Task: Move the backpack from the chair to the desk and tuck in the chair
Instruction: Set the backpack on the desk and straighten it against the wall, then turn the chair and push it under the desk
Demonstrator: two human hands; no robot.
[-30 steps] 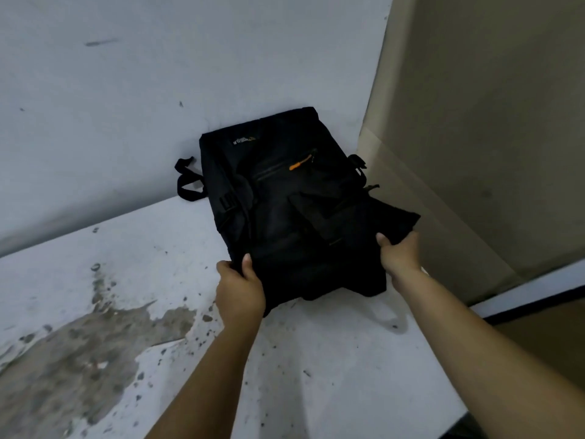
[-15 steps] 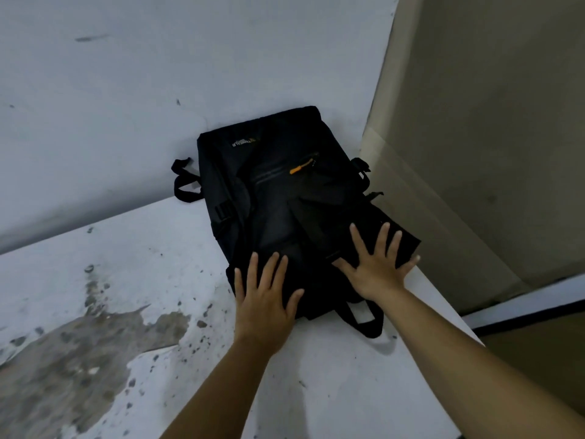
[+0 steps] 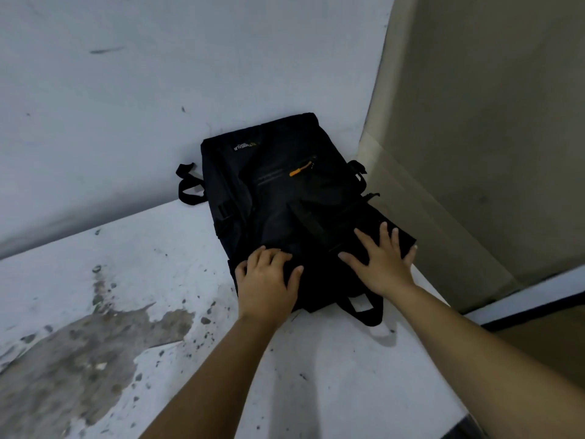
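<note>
white stained desk (image 3: 133,280) fills the lower frame; backpack (image 3: 285,201) at centre leans on the wall. left hand (image 3: 269,280), flat a moment ago, now curls on its bottom edge; right hand (image 3: 383,264) remains spread flat. chair's next, i'd guess.

backpack (image 3: 285,198) against wall (image 3: 126,122), desk (image 3: 158,280) bare to its left

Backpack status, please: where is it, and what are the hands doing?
Left hand and right hand flat on backpack, no grip. Backpack lying on desk, top against the wall. Chair out of view; nothing blocking.
</note>
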